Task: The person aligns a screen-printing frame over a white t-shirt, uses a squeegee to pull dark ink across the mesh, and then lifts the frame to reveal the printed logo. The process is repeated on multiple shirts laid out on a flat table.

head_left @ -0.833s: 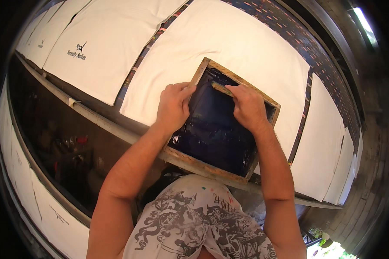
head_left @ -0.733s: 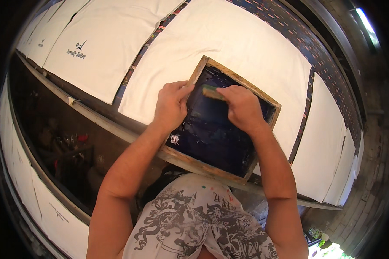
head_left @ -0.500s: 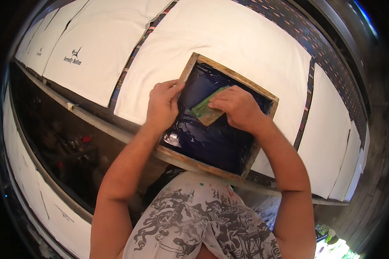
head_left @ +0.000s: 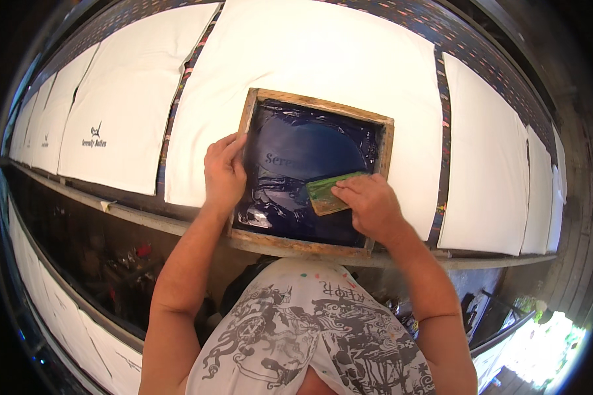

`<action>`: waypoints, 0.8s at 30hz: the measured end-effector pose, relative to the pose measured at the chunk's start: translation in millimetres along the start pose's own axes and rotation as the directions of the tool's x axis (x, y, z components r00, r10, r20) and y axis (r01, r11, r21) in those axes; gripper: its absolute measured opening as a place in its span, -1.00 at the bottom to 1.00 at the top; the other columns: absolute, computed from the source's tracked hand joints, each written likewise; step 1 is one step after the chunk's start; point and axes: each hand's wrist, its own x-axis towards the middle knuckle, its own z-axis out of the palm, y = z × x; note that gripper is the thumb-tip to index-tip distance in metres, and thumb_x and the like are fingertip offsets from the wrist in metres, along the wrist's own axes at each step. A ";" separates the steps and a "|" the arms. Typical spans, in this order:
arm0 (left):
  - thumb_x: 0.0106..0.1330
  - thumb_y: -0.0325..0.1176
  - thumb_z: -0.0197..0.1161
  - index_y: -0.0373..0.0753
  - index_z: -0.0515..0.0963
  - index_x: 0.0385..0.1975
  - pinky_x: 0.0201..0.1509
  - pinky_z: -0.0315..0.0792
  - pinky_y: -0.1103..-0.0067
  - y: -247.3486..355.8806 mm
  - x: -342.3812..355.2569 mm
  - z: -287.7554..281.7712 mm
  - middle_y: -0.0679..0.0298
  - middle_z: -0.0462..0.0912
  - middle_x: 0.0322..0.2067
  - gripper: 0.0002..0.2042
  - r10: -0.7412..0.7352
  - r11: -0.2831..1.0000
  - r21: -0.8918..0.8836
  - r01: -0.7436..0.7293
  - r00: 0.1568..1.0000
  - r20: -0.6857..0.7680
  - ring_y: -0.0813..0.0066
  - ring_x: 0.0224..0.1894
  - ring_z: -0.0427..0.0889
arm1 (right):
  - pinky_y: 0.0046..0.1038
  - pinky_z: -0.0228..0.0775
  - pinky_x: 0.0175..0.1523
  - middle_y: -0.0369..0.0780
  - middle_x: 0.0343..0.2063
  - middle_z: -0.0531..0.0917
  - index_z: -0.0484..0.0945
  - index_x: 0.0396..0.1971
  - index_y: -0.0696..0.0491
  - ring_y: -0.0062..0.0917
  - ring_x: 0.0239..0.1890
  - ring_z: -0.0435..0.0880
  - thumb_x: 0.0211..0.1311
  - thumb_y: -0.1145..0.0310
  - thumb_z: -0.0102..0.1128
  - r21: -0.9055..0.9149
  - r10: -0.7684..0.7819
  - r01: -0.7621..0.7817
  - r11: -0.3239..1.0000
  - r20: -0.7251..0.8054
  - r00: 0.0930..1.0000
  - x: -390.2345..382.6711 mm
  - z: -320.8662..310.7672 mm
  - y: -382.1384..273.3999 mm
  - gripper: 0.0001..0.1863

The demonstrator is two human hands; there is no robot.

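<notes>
A wooden-framed screen (head_left: 323,104) coated in dark navy ink lies on a white cloth (head_left: 329,46) on the long board. My left hand (head_left: 225,171) grips the screen's left side, fingers pressed on the wood. In my right hand (head_left: 370,205) is a translucent green squeegee (head_left: 324,196), its blade on the inky mesh at right of centre, held between thumb and fingers. Faint lettering shows through the swept ink above the blade. The fabric under the screen is hidden.
More white cloths lie along the board to the left (head_left: 118,99) and right (head_left: 481,151), some on the left printed with a dark logo. A ledge (head_left: 158,220) runs along the near edge, with dark clutter below and another row of cloths (head_left: 72,309) at lower left.
The squeegee in my right hand has swept from the screen's top down and across to right of centre, leaving a smoother patch with faint lettering. The view has turned slightly, levelling the board.
</notes>
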 end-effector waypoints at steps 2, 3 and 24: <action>0.50 -0.71 0.27 -0.24 0.80 0.25 0.40 0.59 0.21 -4.4 0.3 3.6 0.00 0.81 0.17 -0.59 0.029 1.000 0.012 -0.029 0.999 -0.016 -0.03 0.23 0.74 | -0.19 0.49 0.12 -0.22 0.00 0.87 0.85 0.05 0.08 -0.32 0.07 0.82 0.12 0.57 0.37 -0.017 0.075 -0.076 0.997 -0.065 0.995 -10.2 11.3 -18.7 -0.56; 0.51 -0.71 0.28 -0.24 0.80 0.25 0.40 0.59 0.20 -7.1 0.2 4.6 0.00 0.81 0.17 -0.60 0.043 0.999 0.019 -0.043 0.999 -0.025 -0.03 0.23 0.74 | -0.19 0.49 0.13 -0.23 0.01 0.87 0.85 0.05 0.08 -0.32 0.07 0.81 0.13 0.57 0.37 -0.031 0.103 -0.105 0.994 -0.059 0.993 -15.0 15.5 -28.3 -0.57; 0.58 -0.59 0.27 -0.23 0.80 0.26 0.46 0.57 0.19 -13.8 -0.6 10.8 -0.03 0.82 0.21 -0.65 -0.025 0.998 -0.052 0.024 1.000 -0.019 -0.05 0.28 0.74 | -0.08 0.48 0.39 -0.14 0.23 0.75 0.76 0.25 0.12 -0.17 0.28 0.68 0.20 0.29 0.66 -0.054 0.312 -0.313 0.948 -0.036 0.949 -55.7 32.2 -132.9 -0.40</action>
